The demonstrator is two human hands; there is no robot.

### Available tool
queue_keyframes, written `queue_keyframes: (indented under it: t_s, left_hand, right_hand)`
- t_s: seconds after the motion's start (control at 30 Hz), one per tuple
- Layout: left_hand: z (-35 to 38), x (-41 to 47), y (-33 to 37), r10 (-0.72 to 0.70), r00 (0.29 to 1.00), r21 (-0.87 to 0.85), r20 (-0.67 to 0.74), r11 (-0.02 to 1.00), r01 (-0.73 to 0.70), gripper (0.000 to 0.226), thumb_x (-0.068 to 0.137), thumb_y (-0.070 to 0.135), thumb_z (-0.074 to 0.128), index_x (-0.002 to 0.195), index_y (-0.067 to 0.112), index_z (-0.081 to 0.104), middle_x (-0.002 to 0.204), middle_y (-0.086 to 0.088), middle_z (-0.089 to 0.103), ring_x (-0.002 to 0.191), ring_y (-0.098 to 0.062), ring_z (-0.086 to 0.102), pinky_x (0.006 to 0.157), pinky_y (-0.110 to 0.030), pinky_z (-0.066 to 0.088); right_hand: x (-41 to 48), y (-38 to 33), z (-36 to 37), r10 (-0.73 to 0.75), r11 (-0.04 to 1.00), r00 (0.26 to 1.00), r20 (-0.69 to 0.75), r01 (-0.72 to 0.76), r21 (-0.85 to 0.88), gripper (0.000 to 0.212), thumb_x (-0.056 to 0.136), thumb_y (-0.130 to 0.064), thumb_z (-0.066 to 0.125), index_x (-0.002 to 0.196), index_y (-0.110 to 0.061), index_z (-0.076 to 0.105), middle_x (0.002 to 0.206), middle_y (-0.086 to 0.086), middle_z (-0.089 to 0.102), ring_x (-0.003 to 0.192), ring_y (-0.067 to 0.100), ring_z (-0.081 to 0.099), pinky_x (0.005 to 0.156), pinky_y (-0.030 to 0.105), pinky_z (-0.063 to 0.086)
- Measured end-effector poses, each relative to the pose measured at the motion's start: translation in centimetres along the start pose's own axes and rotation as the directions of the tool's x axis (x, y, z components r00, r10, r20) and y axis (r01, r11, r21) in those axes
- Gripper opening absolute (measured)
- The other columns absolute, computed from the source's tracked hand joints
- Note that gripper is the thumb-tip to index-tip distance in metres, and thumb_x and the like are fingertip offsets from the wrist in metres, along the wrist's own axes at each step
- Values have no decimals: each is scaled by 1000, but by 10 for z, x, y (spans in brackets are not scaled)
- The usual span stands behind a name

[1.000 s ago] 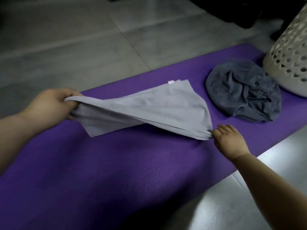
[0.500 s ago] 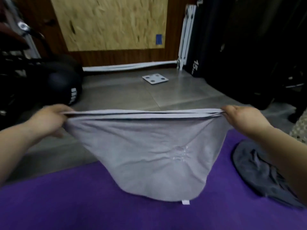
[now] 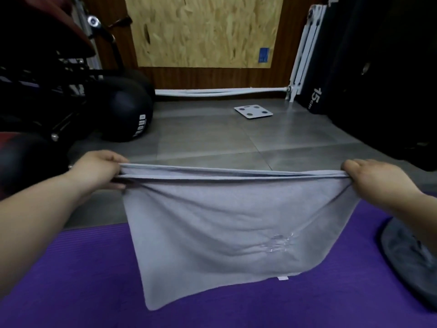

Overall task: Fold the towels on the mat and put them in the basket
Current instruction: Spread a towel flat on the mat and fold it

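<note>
Two hands hold one pale grey towel (image 3: 224, 221) stretched out in the air above the purple mat (image 3: 71, 268). The left hand (image 3: 99, 171) grips the towel's upper left corner with curled fingers. The right hand (image 3: 378, 181) pinches the upper right corner in the same way. Between them the top edge runs taut and nearly level and shows two layers, so the cloth hangs doubled. Its face is soft and lightly creased, with a faint stitched patch low on the right side. A small white tag (image 3: 283, 278) sits on the lower edge. The lower left corner hangs lowest, over the mat; I cannot tell whether it touches. A dark grey towel (image 3: 406, 256) lies crumpled on the mat at the right edge of view, under the right forearm.

The mat's far edge crosses behind the hanging cloth, and bare grey floor (image 3: 212, 138) lies beyond it as far as the wall. Black gear crowds the left, including a black ball (image 3: 125, 112), while a tall black block (image 3: 316, 98) closes off the right. A white square scale (image 3: 253, 111) lies on the floor near the wall.

White letters on the ball are only partly legible. The black block reads "15" with smaller letters that look like "cm". A blue sticker (image 3: 264, 54) on the chipboard panel (image 3: 203, 31) is too small to read.
</note>
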State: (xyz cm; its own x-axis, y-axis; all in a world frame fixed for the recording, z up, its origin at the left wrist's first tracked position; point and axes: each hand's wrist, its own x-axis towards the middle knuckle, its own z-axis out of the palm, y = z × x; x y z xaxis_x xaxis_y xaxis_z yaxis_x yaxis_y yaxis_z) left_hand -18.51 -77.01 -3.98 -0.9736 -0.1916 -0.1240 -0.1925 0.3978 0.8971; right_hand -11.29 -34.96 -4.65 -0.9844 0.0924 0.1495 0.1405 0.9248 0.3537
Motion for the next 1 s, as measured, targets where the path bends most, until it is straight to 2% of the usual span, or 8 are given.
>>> queue_keyframes:
  t_s: [0.13, 0.27, 0.4, 0.53, 0.6, 0.67, 0.8, 1.0]
  left_hand:
    - [1, 24, -1, 150, 955, 66, -256, 988, -138, 34, 90, -6, 34, 114, 2, 57, 101, -19, 56, 77, -23, 50, 39, -9, 40]
    - [-20, 29, 0, 141, 932, -79, -333, 981, -177, 30, 85, -7, 36, 83, 12, 59, 72, -6, 53, 60, -12, 50, 42, -10, 45]
    - [-47, -3, -17, 99, 992, -30, -74, 994, -102, 28, 86, -8, 39, 68, 9, 52, 43, -8, 55, 33, -8, 54, 33, -14, 45]
    - [-65, -28, -32, 53, 987, 70, 151, 995, -64, 29, 86, -11, 34, 68, 1, 54, 34, -7, 53, 27, -7, 49, 29, -13, 39]
    - [-73, -25, -30, 72, 989, 22, 126, 997, -75, 29, 85, -11, 34, 69, 1, 55, 36, -7, 55, 28, -6, 50, 30, -12, 40]
    - [-75, -16, -29, 64, 995, -27, 74, 998, -62, 28, 86, -9, 35, 71, 3, 56, 38, -6, 57, 30, -5, 52, 32, -12, 43]
    - [-60, 12, -46, -13, 999, -44, -32, 999, 11, 25, 91, -3, 41, 71, 7, 53, 64, -16, 55, 31, -5, 55, 36, -12, 47]
    - [-64, 44, -41, 101, 968, -164, -231, 976, -141, 31, 90, -3, 43, 67, 16, 52, 70, -8, 49, 62, -15, 50, 39, -8, 46]
  right_hand:
    - [28, -25, -5, 187, 942, 967, -172, -128, 309, 10, 83, 1, 45, 90, -5, 50, 104, 23, 58, 100, 36, 55, 68, 34, 37]
    - [39, -29, -6, 338, 817, 907, -251, -150, 557, 11, 78, -1, 48, 87, -6, 51, 91, 24, 53, 85, 43, 56, 71, 42, 44]
    - [23, -6, 9, 73, 848, 962, -263, 79, 525, 17, 60, -33, 34, 63, -35, 50, 58, 0, 51, 58, 34, 52, 55, 43, 49]
    - [22, 39, 32, -80, 914, 984, -157, 136, 382, 39, 68, -24, 52, 68, -63, 49, 72, -39, 56, 71, -6, 56, 61, 26, 45]
    - [21, 22, 15, -13, 892, 999, -42, 31, 451, 41, 73, -12, 63, 67, -51, 54, 77, -34, 59, 81, -12, 54, 59, 17, 44]
    - [24, -11, -10, 22, 847, 1000, 5, -21, 531, 34, 74, -4, 62, 60, -34, 54, 52, -6, 59, 65, 0, 58, 50, 16, 41]
    - [42, -67, -17, 20, 875, 994, 108, -70, 478, 39, 76, 8, 56, 48, -17, 46, 51, -1, 47, 54, 21, 45, 48, 20, 29]
    - [70, -88, -23, 137, 886, 980, -145, -56, 461, 26, 82, 4, 49, 104, 3, 63, 109, 29, 60, 102, 41, 55, 78, 36, 42]
